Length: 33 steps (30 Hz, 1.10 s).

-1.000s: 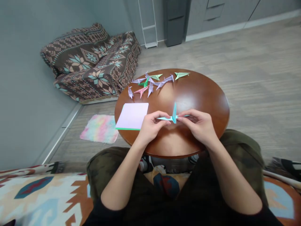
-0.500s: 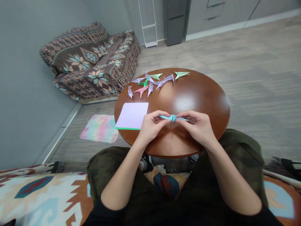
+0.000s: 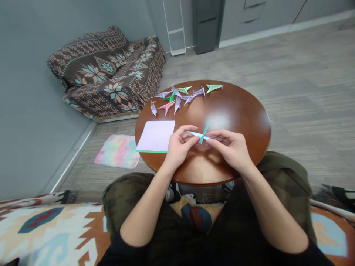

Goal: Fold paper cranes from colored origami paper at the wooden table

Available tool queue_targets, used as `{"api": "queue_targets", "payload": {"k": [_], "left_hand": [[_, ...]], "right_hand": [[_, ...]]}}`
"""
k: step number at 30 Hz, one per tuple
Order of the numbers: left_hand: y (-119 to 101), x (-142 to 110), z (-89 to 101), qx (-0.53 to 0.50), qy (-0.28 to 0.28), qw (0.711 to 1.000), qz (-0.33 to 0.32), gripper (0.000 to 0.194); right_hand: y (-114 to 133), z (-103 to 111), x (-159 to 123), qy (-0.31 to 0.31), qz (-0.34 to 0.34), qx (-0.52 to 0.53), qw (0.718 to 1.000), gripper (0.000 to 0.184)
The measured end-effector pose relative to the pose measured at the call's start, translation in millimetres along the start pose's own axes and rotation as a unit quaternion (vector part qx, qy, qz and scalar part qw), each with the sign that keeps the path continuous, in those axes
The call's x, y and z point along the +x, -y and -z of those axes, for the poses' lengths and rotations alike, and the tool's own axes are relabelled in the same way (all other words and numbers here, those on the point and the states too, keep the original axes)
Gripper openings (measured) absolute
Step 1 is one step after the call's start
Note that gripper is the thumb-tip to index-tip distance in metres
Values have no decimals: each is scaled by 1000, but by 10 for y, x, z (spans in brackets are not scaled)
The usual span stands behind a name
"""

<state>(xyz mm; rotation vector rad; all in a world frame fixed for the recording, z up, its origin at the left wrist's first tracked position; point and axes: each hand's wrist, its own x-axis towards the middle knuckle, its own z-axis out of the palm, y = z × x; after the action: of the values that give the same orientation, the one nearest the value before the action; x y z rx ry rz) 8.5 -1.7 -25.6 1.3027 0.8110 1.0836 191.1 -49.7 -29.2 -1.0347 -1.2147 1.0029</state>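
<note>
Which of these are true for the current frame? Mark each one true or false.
1. The left hand and right hand both hold a blue crane. True.
2. The other cranes lie on the floor. False: they lie on the far side of the table.
3. A lilac sheet lies on the table, left of the hands. True.
4. A tie-dyed cloth lies on the table. False: it lies on the floor, left of the table.
</note>
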Motion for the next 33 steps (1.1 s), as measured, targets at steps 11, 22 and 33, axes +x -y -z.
{"api": "queue_targets", "payload": {"k": [11, 22, 33], "left_hand": [[52, -28, -55, -95, 20, 990, 101, 35], [24, -29, -48, -140, 17, 979, 149, 39], [29, -45, -98, -32, -13, 996, 85, 36]], "right_hand": [[-37, -13, 7, 12, -16, -27, 999, 24], [-63, -3, 20, 11, -26, -66, 997, 24], [-148, -26, -6, -9, 62, -138, 988, 12]]}}
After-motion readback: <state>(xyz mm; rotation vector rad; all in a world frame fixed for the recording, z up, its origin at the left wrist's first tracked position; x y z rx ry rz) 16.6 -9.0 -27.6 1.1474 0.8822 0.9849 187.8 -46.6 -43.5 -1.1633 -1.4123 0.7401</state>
